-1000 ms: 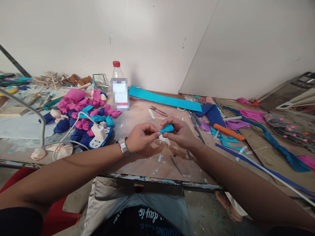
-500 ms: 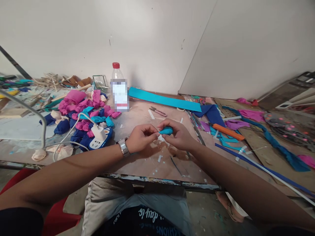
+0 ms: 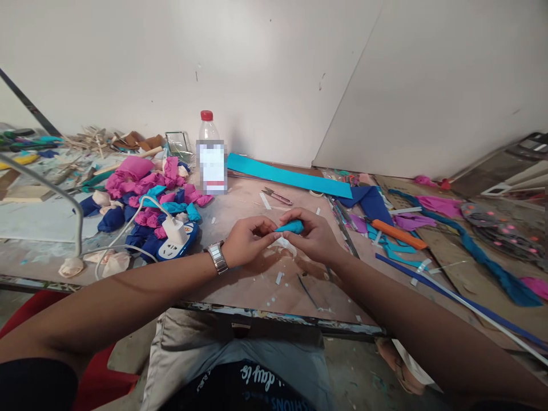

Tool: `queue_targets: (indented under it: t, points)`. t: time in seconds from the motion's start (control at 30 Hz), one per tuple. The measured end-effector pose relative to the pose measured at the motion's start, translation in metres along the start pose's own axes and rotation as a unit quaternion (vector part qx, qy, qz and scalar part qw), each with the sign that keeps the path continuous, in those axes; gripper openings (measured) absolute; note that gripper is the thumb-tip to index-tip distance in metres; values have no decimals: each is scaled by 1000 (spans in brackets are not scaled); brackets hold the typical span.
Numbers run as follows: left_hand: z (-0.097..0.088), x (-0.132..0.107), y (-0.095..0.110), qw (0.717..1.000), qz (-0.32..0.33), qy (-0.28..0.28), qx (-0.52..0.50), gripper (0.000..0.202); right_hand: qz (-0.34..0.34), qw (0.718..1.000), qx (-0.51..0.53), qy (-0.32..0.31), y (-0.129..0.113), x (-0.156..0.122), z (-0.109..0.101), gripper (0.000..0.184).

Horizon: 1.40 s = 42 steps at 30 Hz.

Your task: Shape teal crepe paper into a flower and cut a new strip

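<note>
A small turquoise bundle (image 3: 293, 226), which looks like rolled crepe paper, is held between my two hands above the tabletop. My right hand (image 3: 314, 235) wraps its thumb and fingers around the thicker right part. At the narrow left end, my left hand (image 3: 252, 240) pinches with thumb and forefinger; the tip is hidden there. Under the hands lies a whitish scrap (image 3: 286, 245). Beyond them are small thread snips (image 3: 278, 196) and a long flat turquoise strip (image 3: 291, 176).
Left of my hands, a white plug sits in a blue power strip (image 3: 178, 242) beside a heap of pink and navy bundles (image 3: 137, 188). A red-capped bottle (image 3: 209, 134) stands near the wall. An orange utility knife (image 3: 398, 234) and coloured strips lie to the right.
The fingers of my right hand have closed further over the turquoise bundle, which shows a little less. My left hand keeps its pinch. The view has shifted slightly.
</note>
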<state>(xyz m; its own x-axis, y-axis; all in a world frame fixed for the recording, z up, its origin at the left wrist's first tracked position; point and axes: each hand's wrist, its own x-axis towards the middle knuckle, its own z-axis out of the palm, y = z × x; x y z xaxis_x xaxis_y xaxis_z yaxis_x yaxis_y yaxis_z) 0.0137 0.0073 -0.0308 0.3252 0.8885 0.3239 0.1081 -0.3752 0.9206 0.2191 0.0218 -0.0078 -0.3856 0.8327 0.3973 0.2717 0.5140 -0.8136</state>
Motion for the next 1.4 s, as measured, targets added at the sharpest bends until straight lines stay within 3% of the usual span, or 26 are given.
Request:
queue_targets:
  t: [0.37,0.6,1.0,1.4]
  points:
    - [-1,1,-7,999,-16,17,-30,36,12,1000,-27,2,-2,2,3,24]
    - [-1,2,-4,999,-28,32,-17,35,35,999,29,21,7,0,7,34]
    - [0,2,-9,999,-40,1,-30,34,50,988,143,40,8,0,12,37]
    - [0,1,-9,1000,-16,-22,-3,26,66,988,120,77,1,2,11,47]
